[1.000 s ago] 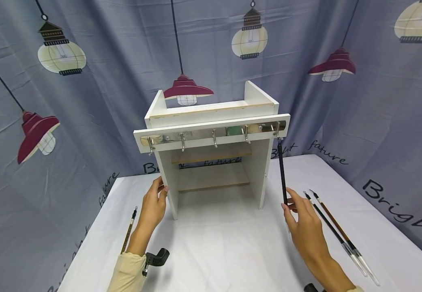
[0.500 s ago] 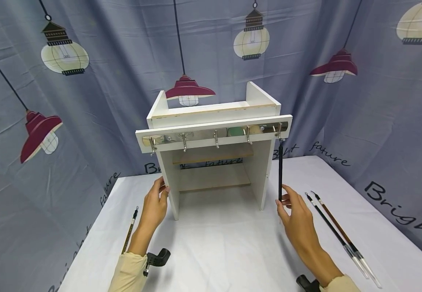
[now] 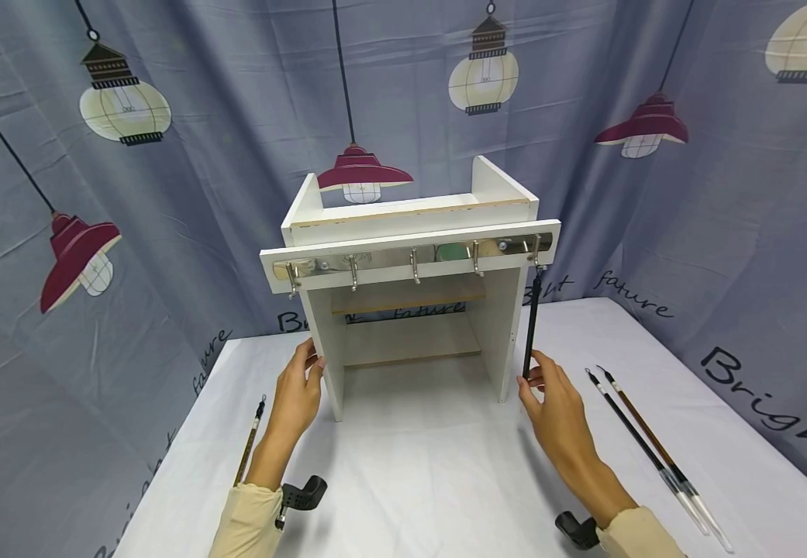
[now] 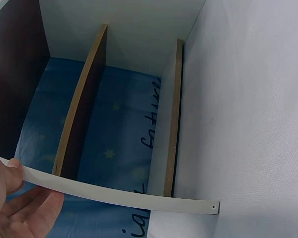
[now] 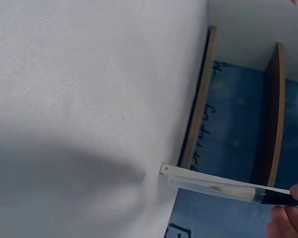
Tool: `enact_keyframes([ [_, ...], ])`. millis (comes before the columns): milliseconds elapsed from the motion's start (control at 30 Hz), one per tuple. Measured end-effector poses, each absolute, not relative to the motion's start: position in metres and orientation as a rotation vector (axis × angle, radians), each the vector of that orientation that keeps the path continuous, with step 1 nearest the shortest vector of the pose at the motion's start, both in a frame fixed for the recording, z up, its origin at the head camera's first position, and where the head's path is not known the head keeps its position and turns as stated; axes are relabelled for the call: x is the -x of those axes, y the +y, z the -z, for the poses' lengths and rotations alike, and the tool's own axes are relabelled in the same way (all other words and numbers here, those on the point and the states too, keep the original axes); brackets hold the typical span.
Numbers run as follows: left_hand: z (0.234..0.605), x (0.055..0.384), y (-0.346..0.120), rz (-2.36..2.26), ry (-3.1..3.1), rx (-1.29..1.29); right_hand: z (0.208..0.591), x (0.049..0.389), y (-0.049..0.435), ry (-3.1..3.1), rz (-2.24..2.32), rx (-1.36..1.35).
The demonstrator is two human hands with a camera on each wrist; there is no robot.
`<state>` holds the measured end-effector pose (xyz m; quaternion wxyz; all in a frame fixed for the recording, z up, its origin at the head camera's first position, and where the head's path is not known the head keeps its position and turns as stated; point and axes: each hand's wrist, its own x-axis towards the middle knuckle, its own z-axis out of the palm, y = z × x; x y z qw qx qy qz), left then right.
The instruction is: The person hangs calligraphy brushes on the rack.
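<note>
A black calligraphy brush (image 3: 532, 318) hangs by its top loop at the rightmost hook (image 3: 536, 248) of a white shelf rack (image 3: 410, 225). My right hand (image 3: 560, 415) pinches the brush low down, and its bottom end slants left toward the rack's right side panel. In the right wrist view, a clear cap (image 5: 213, 190) covers the brush tip, close beside the panel edge. My left hand (image 3: 295, 395) grips the front edge of the left side panel (image 4: 119, 196), thumb on one face and fingers on the other.
Two capped brushes, one black (image 3: 633, 434) and one brown (image 3: 654, 442), lie on the white table (image 3: 431, 480) at the right. Another brush (image 3: 250, 442) lies left of my left forearm. Several hooks line the metal strip (image 3: 382, 257). A patterned curtain (image 3: 201, 194) stands behind.
My right hand has moved left, swinging the brush's lower end toward the rack, so its slant has reversed. The left hand keeps its hold on the side panel.
</note>
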<state>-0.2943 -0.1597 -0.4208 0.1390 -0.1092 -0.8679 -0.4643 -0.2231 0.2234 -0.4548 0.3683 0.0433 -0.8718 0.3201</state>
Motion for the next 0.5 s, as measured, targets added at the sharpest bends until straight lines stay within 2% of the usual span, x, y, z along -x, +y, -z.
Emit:
enact_keyframes([
  [500, 0.4213, 0.2937, -0.1594, 1.322, -2.514, 0.314, 0.4616, 0.2301, 0.2265, -2.252, -0.814, -0.083],
])
